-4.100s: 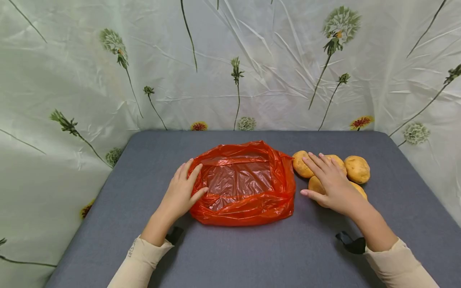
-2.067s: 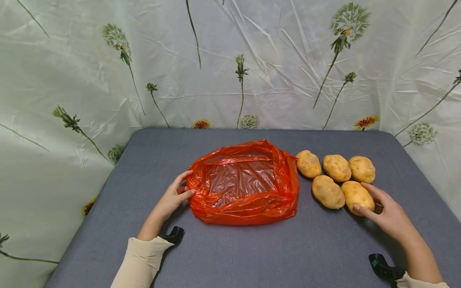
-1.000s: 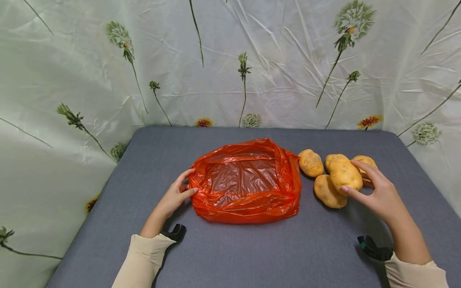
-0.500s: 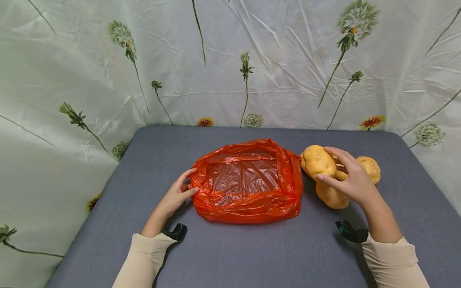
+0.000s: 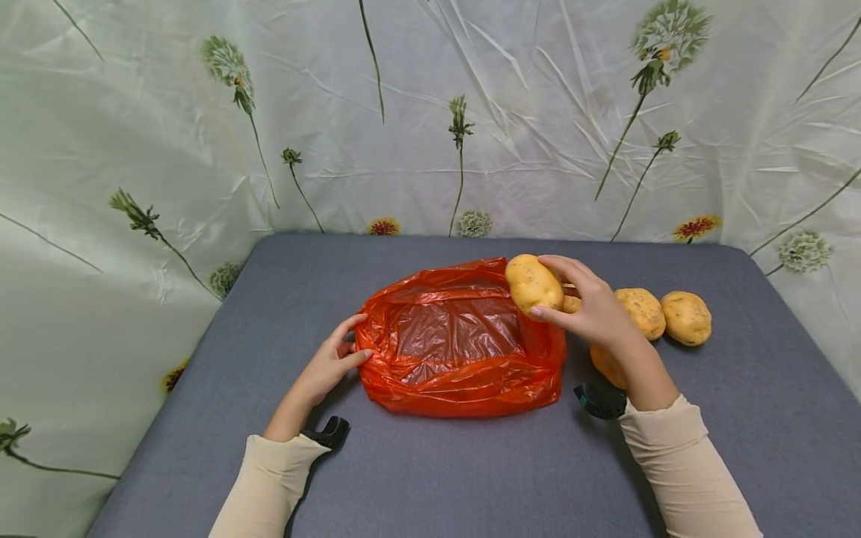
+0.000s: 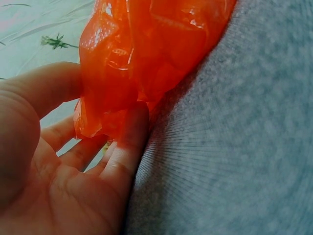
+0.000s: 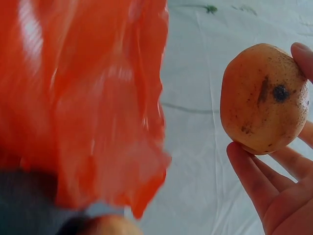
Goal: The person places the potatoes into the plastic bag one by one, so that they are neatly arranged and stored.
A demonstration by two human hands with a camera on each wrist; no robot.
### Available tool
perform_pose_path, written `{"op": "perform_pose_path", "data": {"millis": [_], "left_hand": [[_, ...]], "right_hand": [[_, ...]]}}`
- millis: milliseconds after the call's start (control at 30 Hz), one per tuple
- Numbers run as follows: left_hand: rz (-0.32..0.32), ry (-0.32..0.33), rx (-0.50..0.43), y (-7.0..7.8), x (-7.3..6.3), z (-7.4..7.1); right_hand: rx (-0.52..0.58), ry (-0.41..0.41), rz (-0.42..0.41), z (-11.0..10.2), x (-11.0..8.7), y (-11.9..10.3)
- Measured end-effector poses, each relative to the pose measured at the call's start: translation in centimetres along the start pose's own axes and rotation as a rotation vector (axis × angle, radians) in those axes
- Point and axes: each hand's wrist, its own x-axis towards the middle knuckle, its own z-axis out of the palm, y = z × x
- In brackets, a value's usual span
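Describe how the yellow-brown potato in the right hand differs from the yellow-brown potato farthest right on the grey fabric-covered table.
The held potato is lifted, pinched by the bare right hand; the farthest-right potato rests on the table. In the head view, the held potato looks more elongated, the farthest-right potato rounder. Both are yellow-brown.

1. My right fingers [image 7: 252,174] hold an oval, lumpy, yellow-brown potato [image 5: 534,286], marked with a dark spot, up near the far right corner of a red bag [image 5: 457,396].
2. The bag, thin crinkled plastic, sits on the table [image 5: 437,478], mouth open upward; my left fingers [image 5: 343,329] hold its left edge.
3. Four other potatoes [image 5: 686,319] lie to its right, two partly hidden.
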Motion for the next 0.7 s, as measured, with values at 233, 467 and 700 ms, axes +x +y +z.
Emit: {"op": "perform_pose_path", "data": {"millis": [233,467,700], "left_hand": [[0.009,0.0,0.005,-0.1,-0.1,-0.1],[0.009,0.0,0.017,-0.1,-0.1,-0.1],[0.0,-0.002,0.021,-0.1,0.0,-0.1]], "right_hand": [[-0.01,-0.065,-0.077,2.8,2.5,-0.7],[0.03,-0.156,-0.044,5.8,4.4,-0.9],[0.053,-0.217,0.052,8.3,5.5,-0.4]]}}
